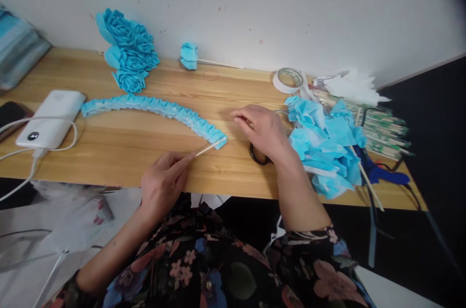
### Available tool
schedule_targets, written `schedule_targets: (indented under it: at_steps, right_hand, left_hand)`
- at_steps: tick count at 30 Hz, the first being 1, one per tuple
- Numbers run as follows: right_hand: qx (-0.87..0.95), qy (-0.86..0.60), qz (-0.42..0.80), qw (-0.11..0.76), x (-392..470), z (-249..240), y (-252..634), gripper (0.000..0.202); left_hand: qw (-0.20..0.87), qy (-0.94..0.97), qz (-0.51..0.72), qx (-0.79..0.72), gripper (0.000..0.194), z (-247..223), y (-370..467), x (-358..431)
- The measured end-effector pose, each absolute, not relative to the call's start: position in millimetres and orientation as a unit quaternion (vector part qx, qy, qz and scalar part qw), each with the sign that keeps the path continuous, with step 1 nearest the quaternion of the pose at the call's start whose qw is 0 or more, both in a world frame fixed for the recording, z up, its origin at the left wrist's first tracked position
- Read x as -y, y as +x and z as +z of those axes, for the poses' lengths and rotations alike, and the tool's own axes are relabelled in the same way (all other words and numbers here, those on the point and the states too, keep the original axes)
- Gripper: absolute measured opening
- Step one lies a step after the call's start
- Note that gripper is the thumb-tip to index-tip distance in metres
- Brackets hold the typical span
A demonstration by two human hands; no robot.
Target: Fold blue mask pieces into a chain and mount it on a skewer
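My left hand [164, 179] is closed around a thin wooden stick [207, 148] near the front edge of the table. The stick's far tip lies on the right end of a long pleated strip of light blue paper [163, 109], which curves across the wood. To the right of that end is my right hand [260, 128], its thumb and fingers drawn together. Whether anything small is pinched there cannot be made out. Under the right wrist a black ring-shaped handle [257, 155] shows in part. Right of this wrist lies a heap of crumpled blue paper [324, 138].
Blue paper roses [129, 51] stand by the wall, with a single flower on a stick [189, 56] beside them. A roll of tape [278, 86] and green-printed packets [386, 131] lie at the right. A white power bank [54, 116] with a cable occupies the left side.
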State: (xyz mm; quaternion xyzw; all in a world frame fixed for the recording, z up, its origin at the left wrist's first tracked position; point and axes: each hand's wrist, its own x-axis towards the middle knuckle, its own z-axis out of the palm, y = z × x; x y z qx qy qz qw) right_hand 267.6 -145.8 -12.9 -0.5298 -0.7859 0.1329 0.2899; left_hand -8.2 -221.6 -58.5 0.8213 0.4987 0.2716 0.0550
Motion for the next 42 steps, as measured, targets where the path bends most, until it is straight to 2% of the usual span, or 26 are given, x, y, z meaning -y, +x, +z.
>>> schedule_targets:
  at_steps: [35,42]
  right_hand:
    - [0.801,-0.525,0.125,0.259,146.6,-14.6,262.3,0.025]
    - [0.802,-0.524,0.127,0.256,146.1,-14.4,261.6,0.025]
  left_hand:
    - [0.035,0.832,0.232,-0.503,0.032,-55.1,-5.4,221.9]
    - [0.083,0.823,0.162,-0.538,0.039,-49.8,-7.2,218.5]
